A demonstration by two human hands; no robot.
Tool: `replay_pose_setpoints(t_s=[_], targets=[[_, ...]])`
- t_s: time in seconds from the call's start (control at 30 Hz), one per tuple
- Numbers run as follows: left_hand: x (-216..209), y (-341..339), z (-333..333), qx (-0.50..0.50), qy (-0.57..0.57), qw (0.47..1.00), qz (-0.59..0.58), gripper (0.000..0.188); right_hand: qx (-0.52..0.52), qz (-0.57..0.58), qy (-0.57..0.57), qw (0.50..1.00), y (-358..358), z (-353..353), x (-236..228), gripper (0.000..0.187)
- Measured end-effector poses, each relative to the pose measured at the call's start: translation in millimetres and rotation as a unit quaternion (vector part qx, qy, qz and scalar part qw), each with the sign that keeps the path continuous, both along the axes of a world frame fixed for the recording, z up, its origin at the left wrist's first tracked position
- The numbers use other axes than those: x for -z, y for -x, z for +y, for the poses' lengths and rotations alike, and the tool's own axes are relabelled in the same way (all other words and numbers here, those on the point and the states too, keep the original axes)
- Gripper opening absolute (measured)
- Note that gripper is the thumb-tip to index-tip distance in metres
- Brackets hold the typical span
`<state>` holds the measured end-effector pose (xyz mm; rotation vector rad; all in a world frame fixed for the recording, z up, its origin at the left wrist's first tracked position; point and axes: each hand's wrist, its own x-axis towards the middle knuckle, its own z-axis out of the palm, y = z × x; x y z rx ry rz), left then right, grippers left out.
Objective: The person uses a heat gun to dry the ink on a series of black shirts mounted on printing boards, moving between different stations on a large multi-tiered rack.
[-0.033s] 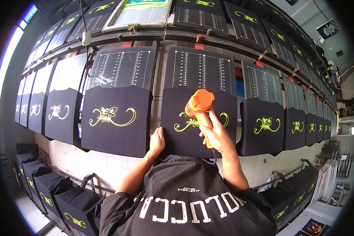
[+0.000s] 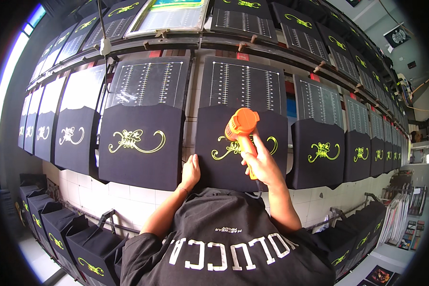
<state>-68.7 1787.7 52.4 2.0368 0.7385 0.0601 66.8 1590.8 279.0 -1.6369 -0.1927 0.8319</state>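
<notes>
My right hand (image 2: 261, 166) is wrapped round the handle of an orange heat gun (image 2: 243, 121). The heat gun is held over a black fabric piece (image 2: 224, 174) stretched on a dark printing board (image 2: 229, 83). Its body partly hides the neon yellow-green curling floral print (image 2: 220, 153) on that fabric. Against the left edge of the same board rests my left hand (image 2: 190, 172), its fingers extended and partly foreshortened, with nothing visible in them.
To the left and right stand more boards with black printed fabric (image 2: 138, 171), (image 2: 319, 174). A framed screen (image 2: 166, 19) lies on the far row. Behind me, more fabric-covered boards (image 2: 88, 248) line a rail. A cable with a white plug (image 2: 105, 46) hangs at upper left.
</notes>
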Motion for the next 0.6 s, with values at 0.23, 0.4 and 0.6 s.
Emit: replay_pose_setpoints(t_s=[0.23, 0.4, 0.6], targets=[[-11.2, 8.6, 2.7, 0.037, 0.019, 0.998, 0.043, 0.051, -0.011, 0.007, 0.007, 1.000, 2.0, 19.6, -5.1, 0.080], [-20.4, 11.3, 17.8, 0.098, 0.075, 0.990, 0.075, 0.064, -0.023, 0.008, 0.024, 0.999, 5.4, 27.0, -6.2, 0.081], [-58.7, -2.6, 36.2, 0.158, 0.239, 0.951, 0.115, 0.078, -0.006, 0.010, 0.051, 0.999, 5.6, 33.5, -15.3, 0.082]])
